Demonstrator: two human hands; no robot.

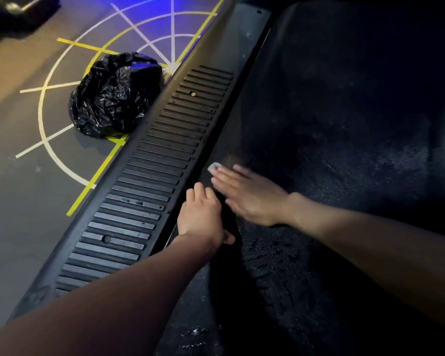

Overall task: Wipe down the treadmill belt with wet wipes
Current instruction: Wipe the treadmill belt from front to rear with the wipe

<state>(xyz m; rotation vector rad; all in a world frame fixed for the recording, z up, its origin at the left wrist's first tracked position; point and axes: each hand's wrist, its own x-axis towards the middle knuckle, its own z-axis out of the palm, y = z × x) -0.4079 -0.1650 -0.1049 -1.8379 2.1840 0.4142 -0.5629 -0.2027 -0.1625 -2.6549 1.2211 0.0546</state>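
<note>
The black treadmill belt [332, 150] fills the right half of the view, with wet streaks showing near me. My right hand [247, 196] lies flat on the belt near its left edge, fingers straight, pressing a small pale wet wipe [214, 166] that peeks out past the fingertips. The hand is motion-blurred. My left hand [201, 217] rests at the belt's left edge, just beside the ribbed side rail, fingers bent down onto the edge and thumb on the belt; it holds nothing that I can see.
A ribbed black side rail [149, 176] runs diagonally along the belt's left. A crumpled black plastic bag [113, 93] sits on the grey floor beside the rail, over yellow and white floor lines. A dark object [18, 14] stands at the far top left.
</note>
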